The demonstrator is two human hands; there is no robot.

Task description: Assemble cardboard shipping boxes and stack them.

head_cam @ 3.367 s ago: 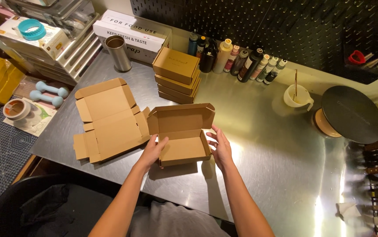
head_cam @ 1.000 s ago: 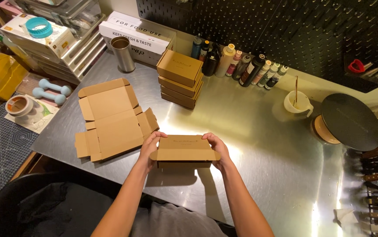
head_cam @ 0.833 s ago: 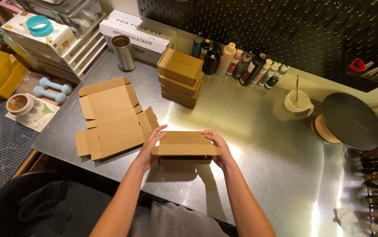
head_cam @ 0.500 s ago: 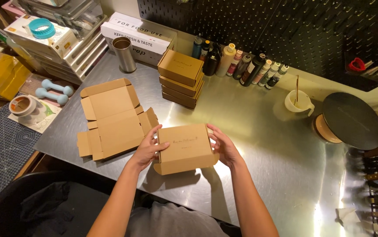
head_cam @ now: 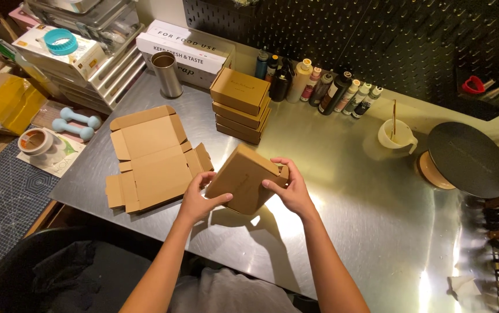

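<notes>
Head view — closed cardboard box [head_cam: 243, 177] now lifted, tilted.

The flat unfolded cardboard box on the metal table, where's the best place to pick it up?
Probably the near-left corner of the flat cardboard blank: it reaches the table edge, so fingers can slip under from the front. Both hands, left hand and right hand, hold the folded box.

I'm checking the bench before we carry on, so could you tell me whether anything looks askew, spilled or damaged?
No spill or damage shows. The closed cardboard box is tilted off the steel table, held between the left hand and right hand. The top box of the stack of boxes sits slightly twisted.
</notes>
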